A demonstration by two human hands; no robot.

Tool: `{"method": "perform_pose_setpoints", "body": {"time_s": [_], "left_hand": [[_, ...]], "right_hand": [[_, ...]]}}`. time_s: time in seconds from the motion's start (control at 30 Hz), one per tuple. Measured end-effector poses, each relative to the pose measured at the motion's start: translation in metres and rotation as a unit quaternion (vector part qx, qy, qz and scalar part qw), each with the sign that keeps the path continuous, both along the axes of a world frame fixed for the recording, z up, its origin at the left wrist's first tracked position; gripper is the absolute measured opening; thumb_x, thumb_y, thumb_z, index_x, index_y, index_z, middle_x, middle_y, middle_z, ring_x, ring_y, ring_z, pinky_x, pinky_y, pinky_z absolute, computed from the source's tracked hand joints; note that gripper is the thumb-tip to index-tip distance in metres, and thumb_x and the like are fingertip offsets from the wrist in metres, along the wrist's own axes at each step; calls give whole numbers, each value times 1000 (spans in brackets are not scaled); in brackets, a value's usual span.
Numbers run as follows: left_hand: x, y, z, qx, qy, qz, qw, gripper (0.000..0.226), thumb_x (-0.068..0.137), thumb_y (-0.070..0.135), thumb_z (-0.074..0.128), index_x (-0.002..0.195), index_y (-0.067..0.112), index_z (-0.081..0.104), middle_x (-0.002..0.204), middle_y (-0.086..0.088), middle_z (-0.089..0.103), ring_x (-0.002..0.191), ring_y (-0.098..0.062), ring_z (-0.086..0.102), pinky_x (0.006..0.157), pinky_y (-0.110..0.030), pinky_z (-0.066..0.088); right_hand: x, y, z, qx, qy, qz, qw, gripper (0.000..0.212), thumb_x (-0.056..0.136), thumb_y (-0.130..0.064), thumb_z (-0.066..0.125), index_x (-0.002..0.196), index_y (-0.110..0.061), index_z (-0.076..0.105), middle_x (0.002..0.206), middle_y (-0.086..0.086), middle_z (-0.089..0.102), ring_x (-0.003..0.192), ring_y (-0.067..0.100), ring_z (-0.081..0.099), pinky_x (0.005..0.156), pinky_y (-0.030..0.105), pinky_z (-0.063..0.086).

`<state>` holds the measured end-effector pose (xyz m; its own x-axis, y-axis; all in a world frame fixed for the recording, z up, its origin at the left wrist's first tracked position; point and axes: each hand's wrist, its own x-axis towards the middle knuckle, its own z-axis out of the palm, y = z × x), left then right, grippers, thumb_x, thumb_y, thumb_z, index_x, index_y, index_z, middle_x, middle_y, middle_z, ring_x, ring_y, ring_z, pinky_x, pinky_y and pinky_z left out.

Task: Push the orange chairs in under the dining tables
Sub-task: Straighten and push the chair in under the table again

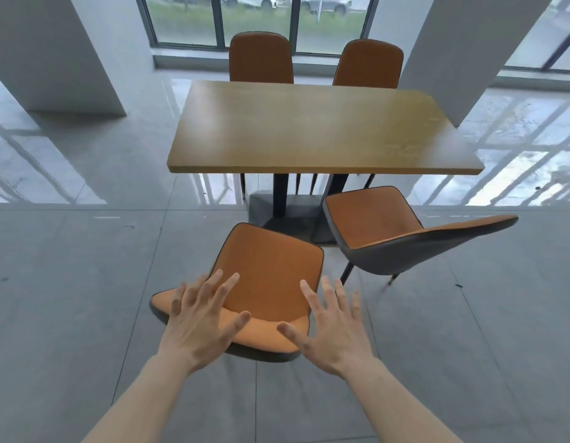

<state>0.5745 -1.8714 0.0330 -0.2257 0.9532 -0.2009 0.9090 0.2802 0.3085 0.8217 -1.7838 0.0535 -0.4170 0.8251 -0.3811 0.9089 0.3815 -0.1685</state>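
Observation:
A wooden dining table (pixel 309 129) stands ahead on a black pedestal base. Directly below me an orange chair (pixel 271 266) stands pulled out from the table's near side, its backrest towards me. My left hand (pixel 203 321) and my right hand (pixel 331 330) hover over the top of that backrest, fingers spread, holding nothing. A second orange chair (pixel 373 219) stands to the right, turned at an angle with its backrest pointing right, its seat partly under the table's edge. Two more orange chairs (pixel 261 57) (pixel 370 63) stand tucked in at the far side.
White pillars rise at the left (pixel 53 52) and right (pixel 469 52) of the table. A wall of windows (pixel 255 20) runs behind it. Glossy grey floor tiles (pixel 85 282) spread on both sides of the near chair.

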Motion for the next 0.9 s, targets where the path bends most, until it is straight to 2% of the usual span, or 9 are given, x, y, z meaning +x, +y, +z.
{"method": "perform_pose_setpoints", "body": {"time_s": [0.13, 0.33, 0.53, 0.6, 0.67, 0.77, 0.9], "left_hand": [[-6, -25, -7, 18, -6, -2, 1000, 84, 84, 89, 16, 157, 49, 5, 170, 8, 13, 156, -21, 3, 125, -52, -5], [-26, -51, -14, 34, 2, -15, 999, 88, 80, 93, 15, 156, 48, 10, 167, 10, 17, 155, -19, 8, 127, -49, 1], [-48, -40, -32, 1, 16, -75, 997, 98, 75, 99, 18, 158, 47, 9, 170, 12, 8, 157, -14, -5, 127, -47, -8], [-51, -33, -40, -17, 19, -96, 995, 100, 74, 101, 18, 158, 47, 13, 170, 14, 11, 157, -12, -3, 127, -46, -7], [-51, -31, -46, -19, 24, -92, 995, 99, 73, 102, 18, 155, 47, 25, 167, 15, 22, 155, -13, 9, 128, -46, 2], [-53, -33, -50, -6, 38, -74, 997, 94, 73, 102, 19, 146, 47, 40, 156, 17, 39, 146, -14, 28, 124, -44, 18], [-56, -29, -52, 10, 44, -69, 997, 89, 75, 101, 21, 139, 46, 48, 141, 19, 50, 131, -13, 41, 116, -40, 29]], "right_hand": [[-8, -25, -11, -13, 0, -2, 1000, 106, 73, -101, 13, 160, -45, -11, 173, 5, -13, 157, 30, -22, 125, 60, -11], [-27, -54, -25, -33, 44, 0, 998, 111, 71, -102, 18, 161, -42, -5, 174, 6, -8, 158, 31, -18, 127, 57, -7], [-55, -80, -48, -108, 90, -42, 989, 107, 74, -95, 27, 162, -41, -2, 173, 9, -3, 159, 32, -10, 128, 52, -2], [-61, -81, -56, -115, 116, -64, 984, 100, 76, -89, 24, 162, -40, 7, 173, 8, 7, 158, 31, -3, 127, 50, -1], [-62, -79, -63, -106, 134, -68, 983, 96, 77, -86, 18, 161, -40, 14, 171, 6, 15, 157, 30, 3, 127, 50, 0], [-62, -70, -70, -99, 130, -39, 986, 103, 69, -88, 6, 158, -40, 22, 168, 5, 20, 155, 31, 7, 127, 52, 3], [-65, -53, -82, -95, 112, 0, 989, 121, 56, -98, -15, 153, -41, 29, 161, 3, 32, 151, 32, 16, 125, 57, 8]]}}
